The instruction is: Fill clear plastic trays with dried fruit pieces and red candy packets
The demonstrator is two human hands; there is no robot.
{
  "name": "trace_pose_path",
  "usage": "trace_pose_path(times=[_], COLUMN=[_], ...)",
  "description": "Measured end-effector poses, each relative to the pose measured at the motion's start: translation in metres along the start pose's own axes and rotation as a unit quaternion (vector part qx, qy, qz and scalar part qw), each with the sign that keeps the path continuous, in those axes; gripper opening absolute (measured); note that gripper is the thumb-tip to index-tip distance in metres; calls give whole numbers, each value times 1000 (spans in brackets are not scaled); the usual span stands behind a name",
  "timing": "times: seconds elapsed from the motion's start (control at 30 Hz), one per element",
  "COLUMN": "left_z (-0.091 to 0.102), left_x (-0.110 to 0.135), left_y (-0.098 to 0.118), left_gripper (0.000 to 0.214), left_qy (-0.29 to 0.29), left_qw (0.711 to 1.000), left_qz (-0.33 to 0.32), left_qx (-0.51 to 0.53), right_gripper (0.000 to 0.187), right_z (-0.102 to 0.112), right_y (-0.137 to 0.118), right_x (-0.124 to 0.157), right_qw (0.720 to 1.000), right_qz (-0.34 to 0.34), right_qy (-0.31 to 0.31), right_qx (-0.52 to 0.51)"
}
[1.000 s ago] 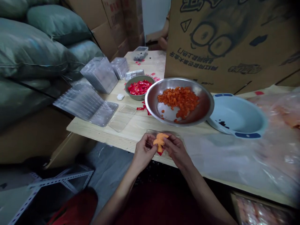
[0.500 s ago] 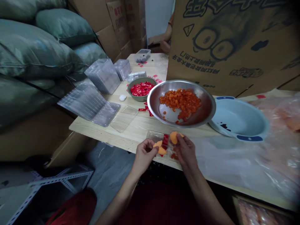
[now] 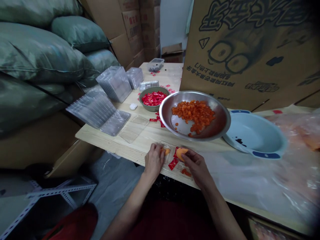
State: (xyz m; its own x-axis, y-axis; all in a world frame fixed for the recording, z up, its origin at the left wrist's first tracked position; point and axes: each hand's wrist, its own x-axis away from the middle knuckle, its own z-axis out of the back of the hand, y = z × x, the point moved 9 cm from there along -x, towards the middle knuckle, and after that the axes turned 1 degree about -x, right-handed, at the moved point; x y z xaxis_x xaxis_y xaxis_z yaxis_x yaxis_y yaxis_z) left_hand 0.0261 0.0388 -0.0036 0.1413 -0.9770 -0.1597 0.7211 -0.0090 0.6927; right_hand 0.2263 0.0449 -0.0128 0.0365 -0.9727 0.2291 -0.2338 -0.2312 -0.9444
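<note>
My left hand (image 3: 154, 160) rests fingers-down on a clear plastic blister tray (image 3: 172, 159) at the table's near edge, pressing a small orange piece (image 3: 166, 151) into it. My right hand (image 3: 196, 165) pinches another orange piece (image 3: 181, 152) just above the same tray. A red packet (image 3: 173, 163) and a further orange bit lie in the tray between my hands. Behind them stands a steel bowl (image 3: 220, 125) holding several orange pieces (image 3: 194, 113).
A green bowl of red packets (image 3: 153, 98) stands left of the steel bowl, a pale blue basin (image 3: 255, 133) to its right. Stacks of clear trays (image 3: 100, 108) cover the table's left end. A big cardboard box (image 3: 250, 50) rises behind. Plastic sheeting (image 3: 275, 173) covers the right side.
The orange thing held together in both hands has come apart into two pieces. Both hands have lowered onto the clear tray, the left pressing its piece down.
</note>
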Motion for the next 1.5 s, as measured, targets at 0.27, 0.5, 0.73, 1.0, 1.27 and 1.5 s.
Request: trace_pose_path(times=[0.27,0.5,0.73,1.0,1.27,1.5], left_z=[15,1,11,41,87,67], left_x=[10,16,21,1,-85,-104], left_y=[-4,-39,-11,-32,-132,-162], left_gripper=[27,23,11,31,8,31], left_qy=[-96,-85,7,27,42,-25], left_qw=[962,972,998,997,994,984], left_qz=[33,87,-6,-56,97,162], left_qx=[253,202,-64,48,19,64], right_gripper=[40,25,25,35,60,56], right_z=[-61,-72,-87,-75,-18,-10], right_y=[5,3,8,-5,35,33], right_x=[-9,-27,-20,-3,11,9], right_qw=[982,887,800,768,677,692], right_qz=[68,196,258,345,372,369], right_qy=[-132,-133,-167,-139,-80,-72], right_qx=[120,395,515,521,630,617])
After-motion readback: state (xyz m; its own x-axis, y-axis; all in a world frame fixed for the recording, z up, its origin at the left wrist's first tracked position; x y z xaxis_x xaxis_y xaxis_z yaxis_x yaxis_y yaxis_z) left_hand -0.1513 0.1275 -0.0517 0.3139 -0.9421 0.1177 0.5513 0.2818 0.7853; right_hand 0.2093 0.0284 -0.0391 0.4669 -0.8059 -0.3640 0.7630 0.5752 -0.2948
